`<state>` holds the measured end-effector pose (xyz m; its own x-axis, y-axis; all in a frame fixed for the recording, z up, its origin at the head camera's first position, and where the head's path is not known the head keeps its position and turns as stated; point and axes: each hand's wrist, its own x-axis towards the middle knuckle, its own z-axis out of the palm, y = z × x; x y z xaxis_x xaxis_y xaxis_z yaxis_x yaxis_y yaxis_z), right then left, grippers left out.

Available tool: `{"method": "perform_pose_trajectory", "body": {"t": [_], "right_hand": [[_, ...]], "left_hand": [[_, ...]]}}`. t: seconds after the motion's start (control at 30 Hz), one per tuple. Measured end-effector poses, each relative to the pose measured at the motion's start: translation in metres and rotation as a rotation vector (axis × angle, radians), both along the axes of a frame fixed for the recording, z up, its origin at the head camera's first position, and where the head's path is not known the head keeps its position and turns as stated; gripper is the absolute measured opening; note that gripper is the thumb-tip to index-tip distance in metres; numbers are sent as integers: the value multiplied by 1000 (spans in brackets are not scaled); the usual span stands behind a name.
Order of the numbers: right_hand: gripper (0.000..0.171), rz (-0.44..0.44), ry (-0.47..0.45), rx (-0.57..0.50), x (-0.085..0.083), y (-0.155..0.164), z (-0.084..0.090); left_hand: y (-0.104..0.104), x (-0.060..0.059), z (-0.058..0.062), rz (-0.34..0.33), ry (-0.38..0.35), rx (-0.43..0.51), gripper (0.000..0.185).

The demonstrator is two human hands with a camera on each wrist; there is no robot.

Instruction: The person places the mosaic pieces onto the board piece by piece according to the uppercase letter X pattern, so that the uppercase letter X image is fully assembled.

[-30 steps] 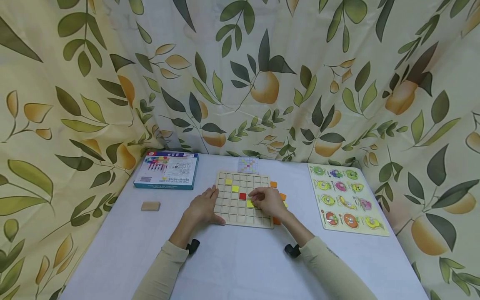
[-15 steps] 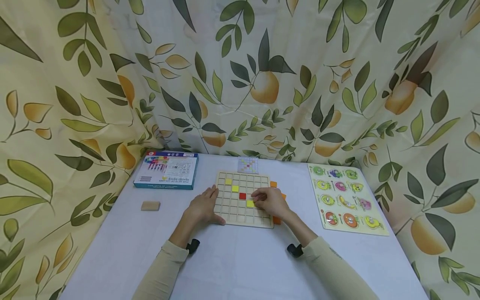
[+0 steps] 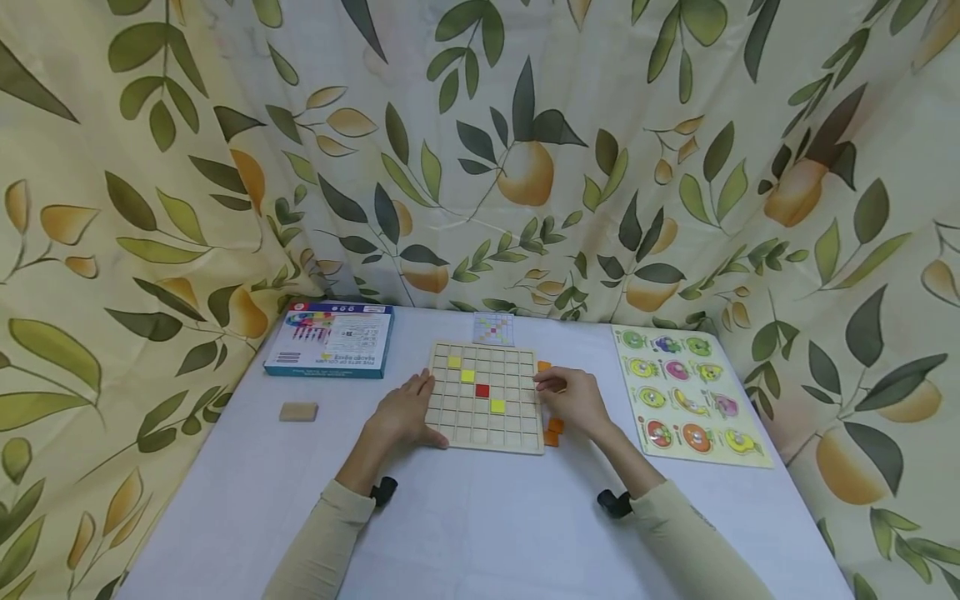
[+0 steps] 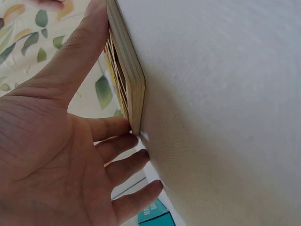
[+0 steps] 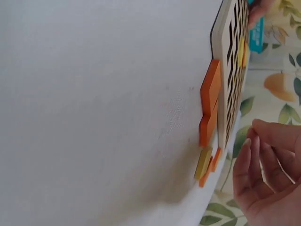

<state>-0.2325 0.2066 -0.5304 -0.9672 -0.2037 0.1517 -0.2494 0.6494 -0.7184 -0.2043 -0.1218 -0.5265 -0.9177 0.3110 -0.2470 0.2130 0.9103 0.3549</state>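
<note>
A square wooden grid board lies on the table. A red tile and three yellow tiles form a diagonal on it. My left hand rests at the board's near left corner, thumb along the front edge and fingers extended at the left side. My right hand hovers by the board's right edge, fingers loosely bent. In the right wrist view its thumb and fingertips come close together with nothing visible between them. Below it lie several orange tiles and one yellow tile.
A pattern card lies behind the board. At the back left is a blue game box, with a small wooden block in front of it. A fruit picture board lies on the right. A leaf-print curtain surrounds the table.
My right hand has moved right, off the grid to the board's right edge, leaving the lowest yellow tile fully visible in its cell. My left hand has stayed at the corner.
</note>
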Motion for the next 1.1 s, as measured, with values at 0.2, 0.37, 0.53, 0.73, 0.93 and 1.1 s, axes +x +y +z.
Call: {"method": "perform_pose_trajectory", "body": {"t": [0.2, 0.37, 0.53, 0.73, 0.93, 1.1], "right_hand": [[22, -46, 0, 39, 2, 17, 0], [22, -59, -39, 65, 5, 30, -1], [27, -41, -95, 101, 7, 45, -7], [31, -9, -114, 136, 10, 58, -15], [34, 24, -98, 134, 11, 59, -17], [33, 38, -106, 130, 10, 55, -17]], "left_hand": [[0, 0, 1, -2, -1, 8, 124], [0, 0, 0, -5, -2, -1, 125], [0, 0, 0, -5, 1, -12, 125], [1, 1, 0, -1, -18, -5, 125], [0, 1, 1, 0, -21, -4, 125], [0, 1, 2, -4, -14, -3, 124]]}}
